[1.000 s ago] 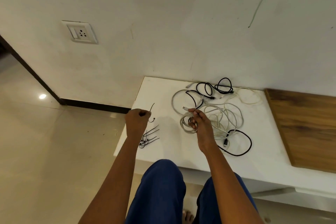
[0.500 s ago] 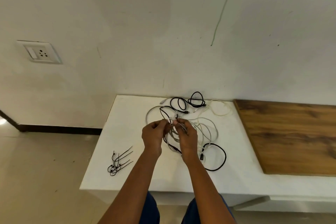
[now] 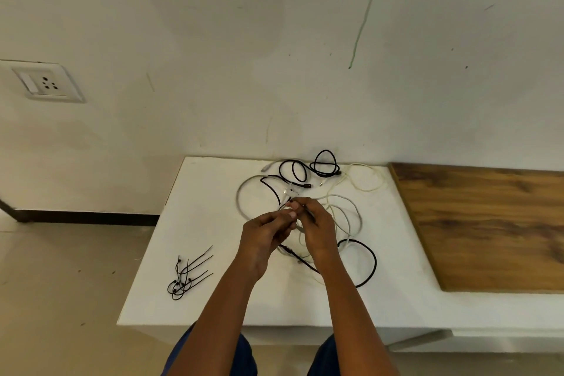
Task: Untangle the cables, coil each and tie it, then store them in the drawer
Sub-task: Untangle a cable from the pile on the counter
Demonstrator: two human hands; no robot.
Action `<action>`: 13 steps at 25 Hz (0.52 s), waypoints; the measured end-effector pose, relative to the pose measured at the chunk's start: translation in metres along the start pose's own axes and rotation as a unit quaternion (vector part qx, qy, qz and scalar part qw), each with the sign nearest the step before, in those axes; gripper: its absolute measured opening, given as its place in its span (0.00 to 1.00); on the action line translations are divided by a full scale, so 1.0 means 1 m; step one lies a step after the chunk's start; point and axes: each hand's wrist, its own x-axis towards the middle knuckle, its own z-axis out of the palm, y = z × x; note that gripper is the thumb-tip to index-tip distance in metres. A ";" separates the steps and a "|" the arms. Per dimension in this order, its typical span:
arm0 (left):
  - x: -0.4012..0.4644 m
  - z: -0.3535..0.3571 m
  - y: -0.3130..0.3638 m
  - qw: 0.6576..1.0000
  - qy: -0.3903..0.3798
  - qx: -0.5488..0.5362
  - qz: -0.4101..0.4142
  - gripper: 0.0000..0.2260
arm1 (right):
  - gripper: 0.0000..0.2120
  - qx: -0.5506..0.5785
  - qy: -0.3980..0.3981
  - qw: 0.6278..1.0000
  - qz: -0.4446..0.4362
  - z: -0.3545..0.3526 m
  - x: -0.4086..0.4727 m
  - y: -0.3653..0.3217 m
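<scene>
A tangle of white and black cables (image 3: 332,192) lies spread over the white tabletop (image 3: 213,192). Above its near side my left hand (image 3: 265,235) and my right hand (image 3: 317,229) meet, fingers pinched together. Between them hangs a small coil of white cable (image 3: 300,227), mostly hidden by the fingers. A thin black cable tie (image 3: 297,256) trails down from under the hands; which hand pinches it I cannot tell. A black cable loop (image 3: 364,262) lies just right of my right wrist.
A bunch of black cable ties (image 3: 186,276) lies on the table's near left part. A wooden surface (image 3: 488,223) adjoins the white top on the right. The wall rises behind, with a socket plate (image 3: 45,84) at far left. Tiled floor lies left of the table.
My left hand left the bunch of ties and came right to meet my right hand at the white coil. The view shifted, so the table sits more centred.
</scene>
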 end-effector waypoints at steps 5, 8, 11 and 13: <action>0.004 -0.003 0.007 0.997 -0.055 -0.023 -0.048 0.08 | 0.06 0.053 -0.009 0.998 0.022 -0.001 0.000 0.002; 0.005 -0.003 0.008 0.997 -0.039 -0.025 -0.070 0.04 | 0.07 0.071 -0.022 0.997 0.033 0.001 -0.002 0.001; 0.005 -0.002 0.007 0.996 -0.016 -0.041 -0.075 0.03 | 0.08 0.044 -0.045 0.998 0.028 0.004 -0.004 0.000; 0.004 -0.001 0.008 0.995 -0.009 -0.054 -0.080 0.03 | 0.08 0.036 -0.049 0.998 0.021 0.004 -0.004 -0.001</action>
